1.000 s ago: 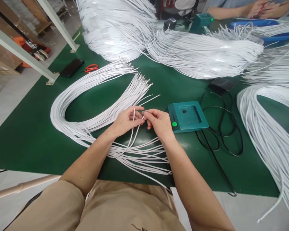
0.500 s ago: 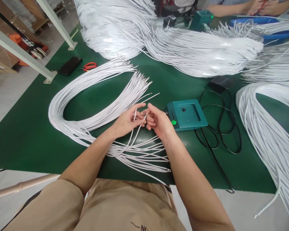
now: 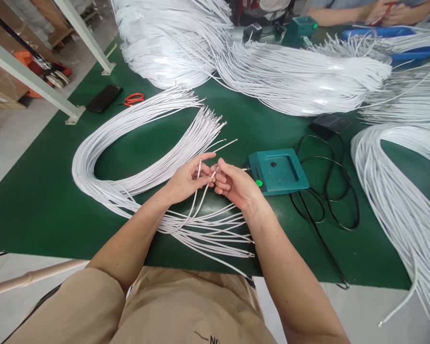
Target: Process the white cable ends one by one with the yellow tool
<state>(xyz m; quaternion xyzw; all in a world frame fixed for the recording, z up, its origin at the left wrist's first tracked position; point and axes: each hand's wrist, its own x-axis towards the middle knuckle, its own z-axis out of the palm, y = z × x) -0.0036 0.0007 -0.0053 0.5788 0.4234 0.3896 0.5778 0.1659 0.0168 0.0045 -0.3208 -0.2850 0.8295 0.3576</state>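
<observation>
Left hand (image 3: pixel 188 180) — grip clamped on white wires (image 3: pixel 205 188), right hand (image 3: pixel 236 184) beside it — grip unclear, green table (image 3: pixel 39 205)

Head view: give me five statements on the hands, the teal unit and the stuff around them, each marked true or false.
1. The left hand is empty. False: it holds white cables.
2. The teal unit is to the right of both hands. True.
3. The round button on that unit is red. False: it is green.
4. The red-handled snips lie on the green table. True.
5. The right hand rests on top of the unit. False: it is to the left of it, with its fingers close to the left hand's.
</observation>
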